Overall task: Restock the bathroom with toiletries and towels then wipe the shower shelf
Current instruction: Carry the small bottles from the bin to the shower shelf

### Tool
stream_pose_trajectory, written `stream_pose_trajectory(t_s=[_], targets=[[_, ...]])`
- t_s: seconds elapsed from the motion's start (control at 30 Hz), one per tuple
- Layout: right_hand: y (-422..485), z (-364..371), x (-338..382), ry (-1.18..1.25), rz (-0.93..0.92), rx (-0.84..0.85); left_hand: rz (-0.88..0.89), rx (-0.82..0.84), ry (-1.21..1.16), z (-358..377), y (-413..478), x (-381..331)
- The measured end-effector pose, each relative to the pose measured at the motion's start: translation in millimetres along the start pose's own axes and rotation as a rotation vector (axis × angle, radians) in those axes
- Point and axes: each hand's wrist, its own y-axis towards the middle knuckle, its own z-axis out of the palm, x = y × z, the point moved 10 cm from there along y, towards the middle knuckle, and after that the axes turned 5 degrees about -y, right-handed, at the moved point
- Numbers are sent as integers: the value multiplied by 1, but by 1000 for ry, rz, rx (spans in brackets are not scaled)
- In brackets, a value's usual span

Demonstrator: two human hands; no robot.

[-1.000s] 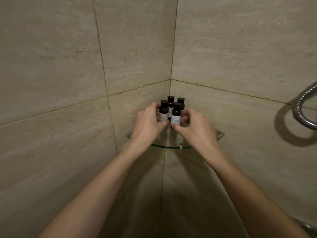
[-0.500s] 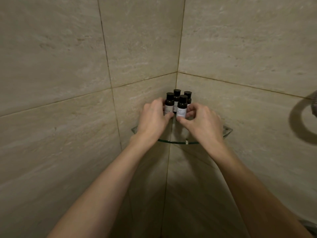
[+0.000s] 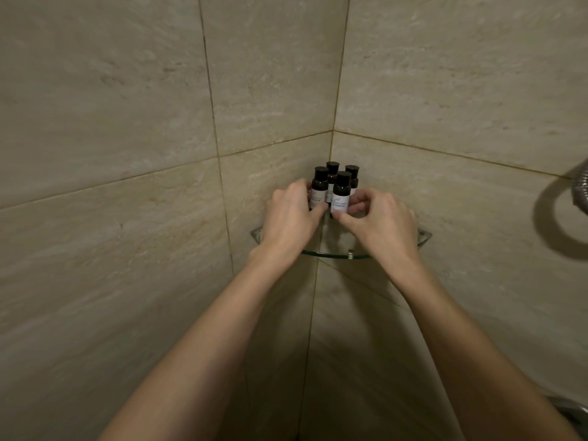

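Several small dark toiletry bottles with black caps and white labels stand clustered at the back of a glass corner shelf (image 3: 334,254). My left hand (image 3: 291,218) wraps its fingers round the front left bottle (image 3: 319,187). My right hand (image 3: 378,222) pinches the front right bottle (image 3: 341,195) between thumb and fingers. Two more bottles (image 3: 352,178) stand behind them against the corner. Both hands cover most of the shelf's glass surface.
Beige stone tiles form both walls of the shower corner. A metal shower hose (image 3: 580,189) curves in at the right edge and casts a looped shadow on the wall. Part of a metal fitting (image 3: 572,412) shows at the bottom right.
The view shifted so the shelf sits further right and higher in frame. Both hands stay on the front two bottles with little change in grip.
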Motion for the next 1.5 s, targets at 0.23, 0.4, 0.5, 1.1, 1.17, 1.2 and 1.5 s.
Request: stream_pose_trajectory(t_s=[0.23,0.4,0.5,1.1,1.17,1.2,1.5], targets=[[-48,-29,-21,205,-2,-154,-1,-128,-123,-32,-58,-4],[-67,-29,-26,219,30,-142,0,-59,-150,-39,-69,-7],[-75,-37,-24,235,37,-178,61,-55,-207,-48,-60,-16],[-449,101,-136,-77,711,541,-75,1084,112,95,-406,226],[-534,108,-143,-75,899,698,-223,1301,102,90,-471,256],[-577,106,-143,-61,996,751,-320,1392,59,83,-502,268],[-890,75,-79,246,1738,451,-606,1605,223,43,-627,335]])
